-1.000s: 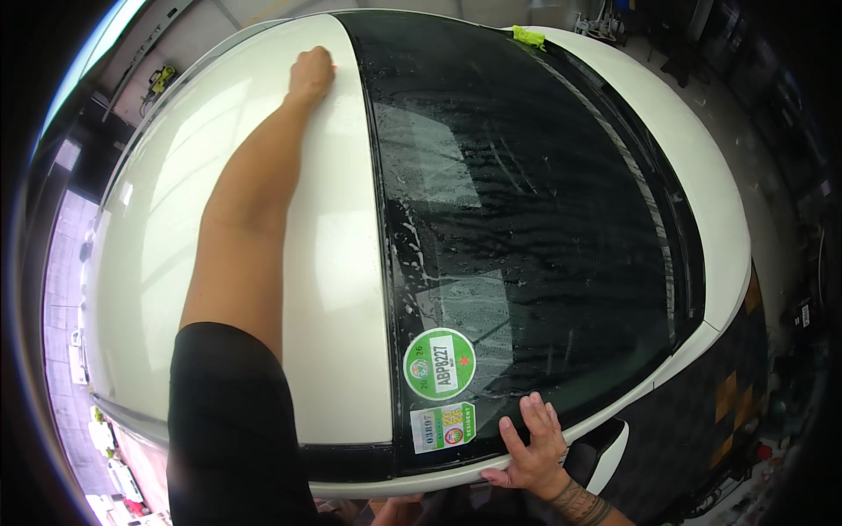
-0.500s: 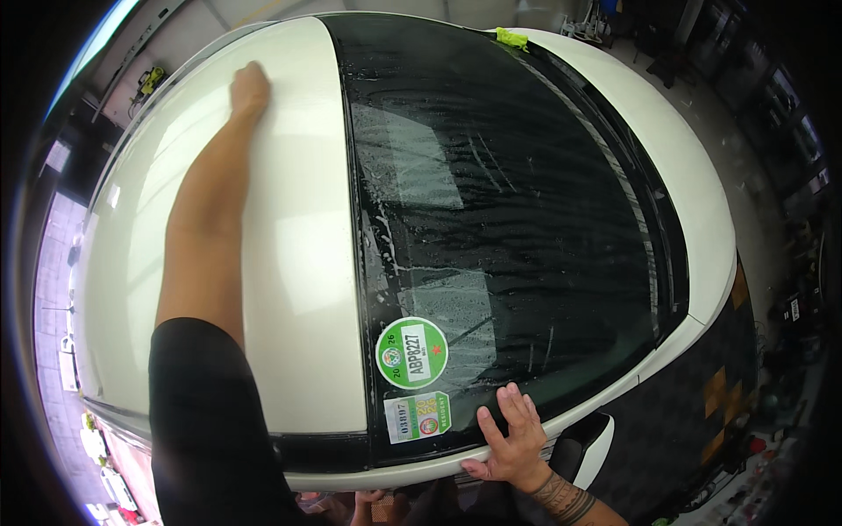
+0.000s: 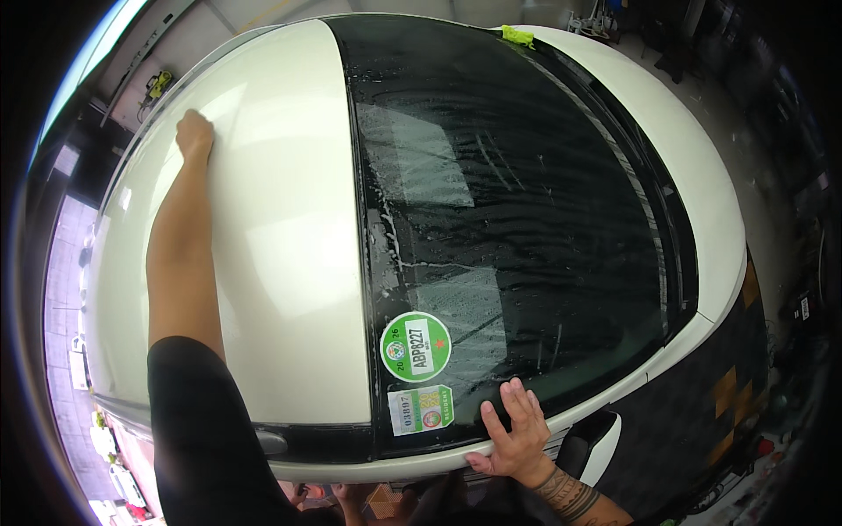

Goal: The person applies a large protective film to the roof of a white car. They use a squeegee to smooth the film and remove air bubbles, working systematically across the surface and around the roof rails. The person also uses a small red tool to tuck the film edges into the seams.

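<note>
My left arm reaches over the glossy white car roof point(image 3: 281, 263); my left hand point(image 3: 195, 136) rests on it with fingers closed, whatever is under them hidden. To the right, the dark windscreen point(image 3: 526, 219) is wet and streaked. My right hand point(image 3: 517, 434) has its fingers spread on the glass near the lower edge, thumb on the white trim. Beside it are a round green sticker point(image 3: 416, 346) and a rectangular green-and-white sticker point(image 3: 421, 410). A lime-green cloth point(image 3: 517, 37) lies at the far top edge of the windscreen.
A black-and-white side mirror point(image 3: 588, 447) sticks out below my right hand. A yellow-green machine point(image 3: 158, 85) sits near the wall at top left. Dark floor tiles with orange squares point(image 3: 728, 394) show at right, with assorted equipment along the far sides.
My left hand has moved left and down across the white roof from near the windscreen seam, still closed. My right hand stays spread on the glass.
</note>
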`<move>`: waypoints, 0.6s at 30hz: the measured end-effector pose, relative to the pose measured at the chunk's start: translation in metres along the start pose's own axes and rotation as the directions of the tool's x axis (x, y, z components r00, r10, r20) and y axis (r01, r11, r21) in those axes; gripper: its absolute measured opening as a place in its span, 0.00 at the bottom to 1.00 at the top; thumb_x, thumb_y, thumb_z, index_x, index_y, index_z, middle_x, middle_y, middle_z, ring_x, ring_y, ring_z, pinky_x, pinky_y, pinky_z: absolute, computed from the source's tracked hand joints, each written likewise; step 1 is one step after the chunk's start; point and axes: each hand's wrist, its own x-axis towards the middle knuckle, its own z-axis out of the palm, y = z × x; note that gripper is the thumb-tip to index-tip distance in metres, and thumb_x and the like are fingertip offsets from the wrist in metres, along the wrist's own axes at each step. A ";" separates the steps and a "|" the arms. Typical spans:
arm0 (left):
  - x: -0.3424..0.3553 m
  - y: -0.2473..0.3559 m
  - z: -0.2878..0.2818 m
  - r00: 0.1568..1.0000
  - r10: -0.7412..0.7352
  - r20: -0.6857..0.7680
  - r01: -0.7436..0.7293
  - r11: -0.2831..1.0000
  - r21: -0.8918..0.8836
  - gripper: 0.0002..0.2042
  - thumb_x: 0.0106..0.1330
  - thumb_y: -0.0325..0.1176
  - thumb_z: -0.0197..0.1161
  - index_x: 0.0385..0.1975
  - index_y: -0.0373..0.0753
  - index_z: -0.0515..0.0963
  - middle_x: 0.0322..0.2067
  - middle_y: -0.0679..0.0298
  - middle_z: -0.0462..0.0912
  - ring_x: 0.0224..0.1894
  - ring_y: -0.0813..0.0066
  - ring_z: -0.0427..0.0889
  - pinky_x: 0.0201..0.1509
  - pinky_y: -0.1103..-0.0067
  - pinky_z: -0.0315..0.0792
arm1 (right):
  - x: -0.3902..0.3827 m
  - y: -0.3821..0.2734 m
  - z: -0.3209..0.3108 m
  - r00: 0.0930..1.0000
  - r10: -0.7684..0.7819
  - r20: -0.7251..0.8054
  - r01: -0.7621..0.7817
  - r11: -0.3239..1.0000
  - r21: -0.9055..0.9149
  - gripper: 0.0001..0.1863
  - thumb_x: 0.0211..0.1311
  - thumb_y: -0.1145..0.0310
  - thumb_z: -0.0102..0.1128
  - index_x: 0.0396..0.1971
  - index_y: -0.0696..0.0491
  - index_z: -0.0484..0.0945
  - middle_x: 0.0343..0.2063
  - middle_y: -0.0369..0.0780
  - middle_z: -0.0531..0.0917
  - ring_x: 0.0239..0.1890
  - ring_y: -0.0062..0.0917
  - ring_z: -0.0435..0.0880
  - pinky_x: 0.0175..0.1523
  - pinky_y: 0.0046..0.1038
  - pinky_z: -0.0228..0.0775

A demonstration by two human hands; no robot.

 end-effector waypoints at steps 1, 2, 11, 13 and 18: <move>-0.002 -0.004 0.001 1.000 -0.010 -0.015 0.010 1.000 0.001 0.07 0.63 0.29 0.55 0.33 0.32 0.77 0.36 0.44 0.82 0.41 0.48 0.83 0.45 0.62 0.76 | 0.000 -0.001 0.000 1.000 0.004 -0.001 -0.004 1.000 -0.004 0.38 0.61 0.34 0.42 0.56 0.52 0.72 0.57 0.56 0.69 0.60 0.53 0.70 0.59 0.50 0.64; -0.004 -0.008 0.002 0.999 -0.021 -0.031 0.021 1.000 0.002 0.07 0.63 0.29 0.55 0.34 0.33 0.78 0.36 0.45 0.82 0.41 0.48 0.83 0.45 0.62 0.76 | 0.000 -0.002 -0.001 1.000 0.007 -0.002 -0.007 1.000 -0.007 0.38 0.61 0.34 0.42 0.56 0.52 0.73 0.57 0.55 0.70 0.60 0.52 0.70 0.60 0.49 0.63; -0.040 0.073 0.022 0.986 0.166 0.004 -0.166 0.984 -0.061 0.09 0.62 0.29 0.51 0.33 0.32 0.78 0.37 0.41 0.81 0.41 0.43 0.81 0.48 0.59 0.74 | 0.004 -0.002 -0.002 1.000 -0.016 -0.003 0.016 1.000 -0.006 0.38 0.62 0.35 0.41 0.56 0.53 0.72 0.57 0.56 0.69 0.60 0.53 0.70 0.59 0.50 0.64; -0.025 0.002 -0.015 0.995 -0.071 0.066 0.072 0.997 -0.014 0.07 0.64 0.28 0.55 0.34 0.31 0.77 0.37 0.45 0.82 0.41 0.50 0.83 0.46 0.64 0.76 | 0.003 -0.001 -0.002 1.000 -0.003 -0.006 0.003 1.000 -0.007 0.38 0.62 0.35 0.41 0.57 0.53 0.72 0.57 0.56 0.69 0.60 0.54 0.70 0.58 0.51 0.65; -0.035 0.069 0.021 0.998 0.066 -0.023 -0.067 0.994 -0.085 0.08 0.61 0.27 0.53 0.31 0.33 0.79 0.36 0.41 0.81 0.41 0.44 0.81 0.47 0.60 0.74 | 0.004 -0.001 -0.002 1.000 -0.018 0.004 0.018 1.000 -0.003 0.38 0.62 0.35 0.42 0.57 0.53 0.72 0.58 0.55 0.69 0.60 0.52 0.70 0.58 0.50 0.65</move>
